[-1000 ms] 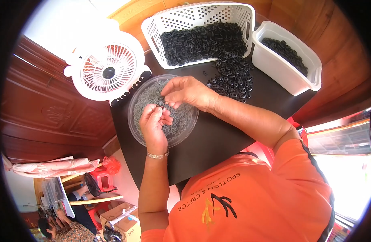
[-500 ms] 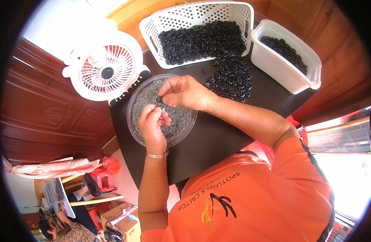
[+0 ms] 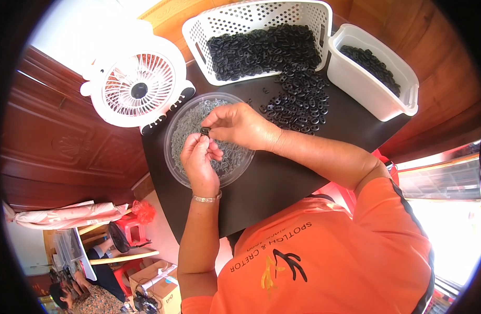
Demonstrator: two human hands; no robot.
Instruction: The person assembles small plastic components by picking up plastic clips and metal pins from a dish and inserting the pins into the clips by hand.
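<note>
Standing at the left, one white fan (image 3: 138,90) is beside one clear bowl (image 3: 173,137) of grey screws, above which the left hand (image 3: 200,159) and right hand (image 3: 240,126) pinch together one small black ring (image 3: 204,131), before one white basket (image 3: 240,18) and one white tub (image 3: 366,86) of black rings.

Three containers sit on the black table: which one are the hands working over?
The round clear bowl of small grey pieces, beside the fan. Both the left hand and right hand are above it. The white perforated basket and white tub hold black pieces, farther off.
</note>
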